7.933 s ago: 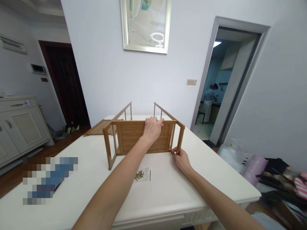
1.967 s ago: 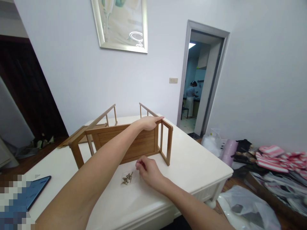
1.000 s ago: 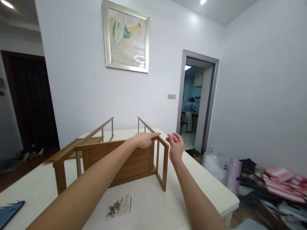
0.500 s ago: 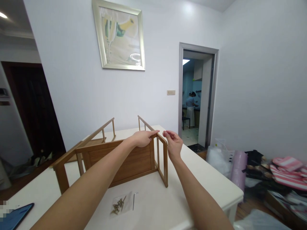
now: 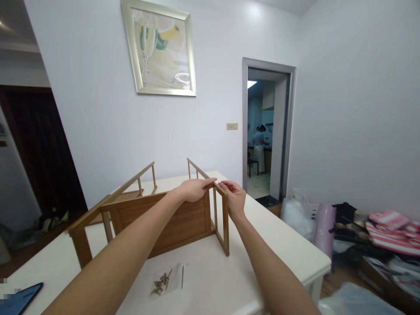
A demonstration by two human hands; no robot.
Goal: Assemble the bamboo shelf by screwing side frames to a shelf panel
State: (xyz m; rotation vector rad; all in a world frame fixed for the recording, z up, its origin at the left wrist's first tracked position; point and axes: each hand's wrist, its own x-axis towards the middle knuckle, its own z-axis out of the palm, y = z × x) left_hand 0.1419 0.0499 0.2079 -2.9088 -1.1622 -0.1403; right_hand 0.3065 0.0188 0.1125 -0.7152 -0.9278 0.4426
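A brown wooden shelf unit [image 5: 170, 223], made of panels and slim side frames, stands on the white table [image 5: 278, 236]. My left hand [image 5: 193, 190] grips the top edge of its panel near the right corner, with the index finger stretched along the joint. At that same corner, the pinched fingertips of my right hand [image 5: 234, 194] are close to the side frame; they hold a small thin screw, mostly hidden by the fingers. In front of the shelf lies a clear plastic bag of several screws [image 5: 161, 282], with an L-shaped hex key [image 5: 183, 275] beside it.
A phone [image 5: 24, 297] lies at the table's left edge. On the floor to the right are a pink roll [image 5: 324, 232], clear plastic wrapping [image 5: 297, 218] and striped cloth [image 5: 390, 232]. Through the doorway [image 5: 260, 144], a person stands in another room.
My right hand has moved slightly left, bringing its pinched fingertips closer to the shelf's corner. My left hand keeps its grip. The view has shifted a little.
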